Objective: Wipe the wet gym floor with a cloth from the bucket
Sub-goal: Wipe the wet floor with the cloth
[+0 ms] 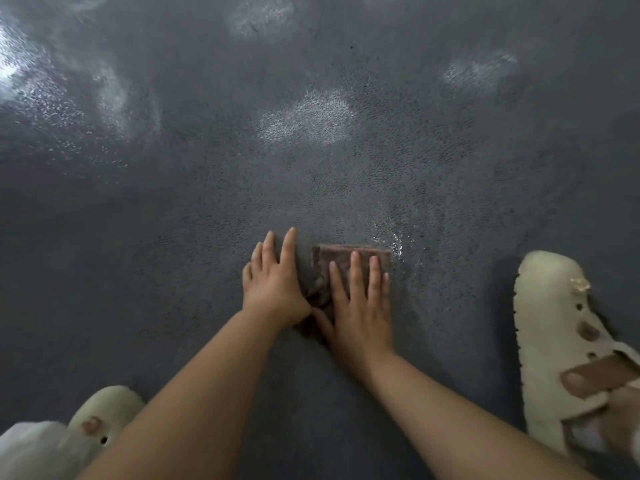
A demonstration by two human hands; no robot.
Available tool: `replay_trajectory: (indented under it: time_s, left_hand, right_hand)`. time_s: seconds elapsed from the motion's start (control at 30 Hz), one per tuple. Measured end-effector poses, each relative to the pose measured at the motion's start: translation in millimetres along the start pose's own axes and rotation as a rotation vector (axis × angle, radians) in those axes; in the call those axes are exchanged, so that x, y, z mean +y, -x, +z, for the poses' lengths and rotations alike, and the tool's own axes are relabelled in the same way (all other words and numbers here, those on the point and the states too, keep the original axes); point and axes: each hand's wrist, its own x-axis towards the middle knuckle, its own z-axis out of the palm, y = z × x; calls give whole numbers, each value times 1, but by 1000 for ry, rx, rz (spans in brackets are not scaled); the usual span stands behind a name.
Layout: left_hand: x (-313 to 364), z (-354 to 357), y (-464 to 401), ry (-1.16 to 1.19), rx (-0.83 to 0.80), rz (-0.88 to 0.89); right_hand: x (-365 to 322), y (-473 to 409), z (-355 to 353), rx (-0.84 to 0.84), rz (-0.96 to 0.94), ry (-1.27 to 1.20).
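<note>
Pressing flat on the cloth (brownish, folded), right hand spread, left hand spread just beside it

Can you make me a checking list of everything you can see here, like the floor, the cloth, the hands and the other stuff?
Surface: dark grey speckled rubber floor, with pale shiny wet patches ahead and water glinting beside the cloth.
Job's things: folded brownish-pink cloth lying flat on the floor; no bucket in view.
Clutter: nothing seen.
Hands: left hand flat, fingers straight, at the cloth's left edge; right hand flat on top of the cloth, pressing it down.
Cables: nothing seen.
Surroundings: cream foam clogs with holes, one at the lower left, one at the right, worn by the person.
</note>
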Motion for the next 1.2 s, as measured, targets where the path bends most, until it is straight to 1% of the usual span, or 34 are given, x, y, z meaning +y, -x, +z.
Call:
replay_trajectory:
  time_s: [0.03,0.1,0.17,0.3,0.37,0.43,0.47,0.5,0.53,0.77,0.87,1.0,1.1,1.2]
  left_hand:
    - [-4,-1,-3,-94,-41,0]
    - [-10,1,-6,-244,-35,10]
    - [-10,3,-6,-316,5,5]
    - [-13,0,-7,-425,8,-35]
    - [-17,-2,-7,-435,7,-59]
    - [-20,-2,-8,-398,-3,-81]
    - [-21,-3,-8,-386,-10,-83]
    - [-21,-3,-9,-383,-17,-82]
    - [-21,-3,-10,-382,-24,-81]
    - [-13,-6,-13,-387,-69,-108]
    - [-9,-8,-12,-405,-82,-111]
    - [-6,-8,-12,-406,-103,-125]
    - [-4,-8,-13,-402,-114,-134]
    - [-5,-9,-13,-404,-110,-131]
  right_hand:
    - [0,-6,-1,-22,4,7]
    - [3,-17,-3,-51,-25,22]
    - [7,-31,-5,-85,-88,46]
    - [13,-66,-14,-139,-230,102]
    - [12,-82,-18,-161,-287,118]
    - [10,-95,-24,-151,-370,165]
    - [9,-101,-27,-168,-422,200]
    - [8,-108,-29,-221,-454,217]
    - [7,-116,-33,-263,-465,222]
    - [-1,-188,-50,-258,-556,317]
    - [14,-209,-57,-239,-456,313]
    - [43,-217,-63,-220,-222,259]
    - [46,-199,-61,-192,-54,154]
    - [28,-159,-47,-124,69,67]
